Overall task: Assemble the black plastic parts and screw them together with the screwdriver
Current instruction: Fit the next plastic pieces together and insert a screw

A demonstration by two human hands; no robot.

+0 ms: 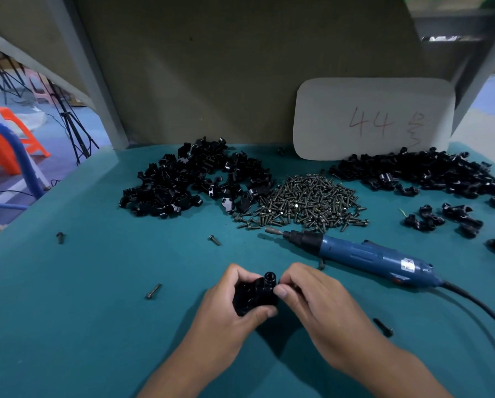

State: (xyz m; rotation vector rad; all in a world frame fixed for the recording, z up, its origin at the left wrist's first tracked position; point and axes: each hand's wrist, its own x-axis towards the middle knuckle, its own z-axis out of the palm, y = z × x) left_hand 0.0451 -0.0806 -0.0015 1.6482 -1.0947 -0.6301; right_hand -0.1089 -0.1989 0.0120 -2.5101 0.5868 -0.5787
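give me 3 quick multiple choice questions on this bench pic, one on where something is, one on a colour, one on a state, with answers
1. Where does the screw pile lie?
A. between the two heaps of black parts
B. in a tray beside the hands
C. on the white card

2. What colour is the electric screwdriver's body?
A. orange
B. blue
C. white

3. What is the state of the screwdriver?
A. gripped in the right hand
B. hanging from a hook
C. lying on the table, unheld

Answers:
1 A, the screws sit between the left heap and the right heap.
2 B, its casing is blue with a black nose.
3 C, both the left hand and the right hand hold the black plastic part.
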